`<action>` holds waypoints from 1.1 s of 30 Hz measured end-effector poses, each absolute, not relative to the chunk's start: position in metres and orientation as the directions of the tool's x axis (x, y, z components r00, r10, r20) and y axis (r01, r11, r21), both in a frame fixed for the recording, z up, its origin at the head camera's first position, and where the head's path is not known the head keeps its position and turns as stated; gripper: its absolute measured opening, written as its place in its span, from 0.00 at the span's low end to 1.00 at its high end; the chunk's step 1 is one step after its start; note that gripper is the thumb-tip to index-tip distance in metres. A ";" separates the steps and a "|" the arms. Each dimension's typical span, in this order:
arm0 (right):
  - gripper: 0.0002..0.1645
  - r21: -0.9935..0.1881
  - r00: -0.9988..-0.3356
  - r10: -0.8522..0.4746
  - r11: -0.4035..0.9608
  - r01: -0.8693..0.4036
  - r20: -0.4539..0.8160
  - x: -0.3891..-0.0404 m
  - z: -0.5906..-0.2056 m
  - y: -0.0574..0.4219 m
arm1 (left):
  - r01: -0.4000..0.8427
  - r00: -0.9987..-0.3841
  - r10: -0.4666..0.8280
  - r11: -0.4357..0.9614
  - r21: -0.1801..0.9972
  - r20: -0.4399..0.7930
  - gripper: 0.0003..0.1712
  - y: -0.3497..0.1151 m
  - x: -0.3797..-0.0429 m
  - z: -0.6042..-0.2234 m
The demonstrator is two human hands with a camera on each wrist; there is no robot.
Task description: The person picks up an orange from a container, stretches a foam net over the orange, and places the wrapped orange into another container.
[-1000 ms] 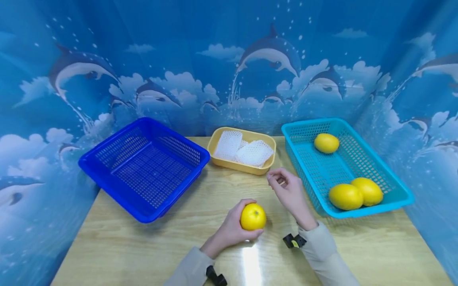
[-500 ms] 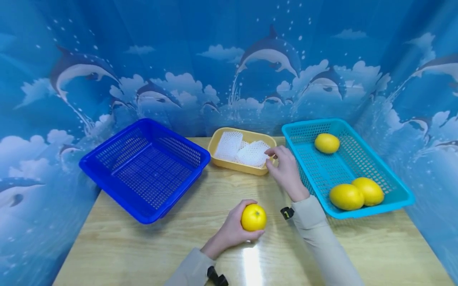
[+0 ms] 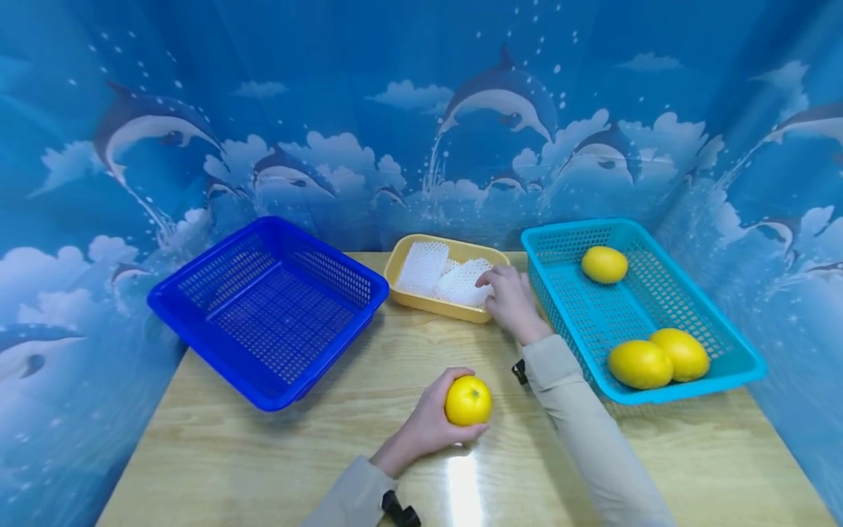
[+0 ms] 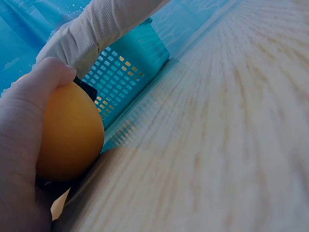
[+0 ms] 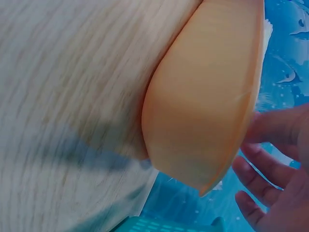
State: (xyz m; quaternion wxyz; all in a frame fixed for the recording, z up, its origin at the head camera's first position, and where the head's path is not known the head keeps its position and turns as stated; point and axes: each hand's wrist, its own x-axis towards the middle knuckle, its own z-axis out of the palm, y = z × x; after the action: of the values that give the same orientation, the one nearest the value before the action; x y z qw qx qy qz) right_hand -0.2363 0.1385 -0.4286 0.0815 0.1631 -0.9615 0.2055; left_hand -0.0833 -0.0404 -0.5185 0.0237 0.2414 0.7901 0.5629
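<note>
My left hand (image 3: 435, 417) grips a smooth yellow lemon (image 3: 468, 400) with its stem end facing up, low over the table's middle. Thumb and fingers wrap its sides; in the left wrist view the lemon (image 4: 70, 130) looks orange. Farther back, my right hand (image 3: 511, 298) reaches over the right end of a small yellow tray (image 3: 437, 306). Its bent fingers are right at the white foam fruit nets (image 3: 464, 282) inside. In the right wrist view, the tray's wall (image 5: 203, 96) hides the nets, and the fingers (image 5: 263, 169) are spread apart at the rim.
A dark blue perforated basket (image 3: 283, 315) stands on the left with nothing in it. On the right, a turquoise basket (image 3: 560, 307) holds three yellow lemons (image 3: 639, 364). Behind the wooden table (image 3: 369, 366) hangs a blue dolphin-print curtain (image 3: 408, 110).
My right hand has moved forward and slightly left, from in front of the yellow tray to over its right end. The left hand keeps the lemon in the same place.
</note>
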 end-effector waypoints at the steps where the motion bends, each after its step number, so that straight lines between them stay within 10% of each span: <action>1: 0.22 -0.360 -0.934 -0.288 0.865 -0.349 0.213 -0.238 -0.430 0.138 | 0.353 -0.883 0.406 0.249 0.902 0.233 0.45 -0.040 -0.083 -0.519; 33: 0.05 -0.369 -0.954 -0.275 0.880 -0.300 0.118 -0.257 -0.434 0.130 | 0.313 -0.893 0.408 0.262 0.913 0.189 0.45 -0.040 -0.083 -0.519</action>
State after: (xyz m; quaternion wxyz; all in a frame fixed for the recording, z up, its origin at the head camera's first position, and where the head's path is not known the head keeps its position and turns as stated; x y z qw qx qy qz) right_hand -0.2568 0.1302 -0.4337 0.0310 0.1484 -0.9689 0.1953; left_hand -0.0829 -0.0404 -0.5189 0.0423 0.2271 0.7932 0.5634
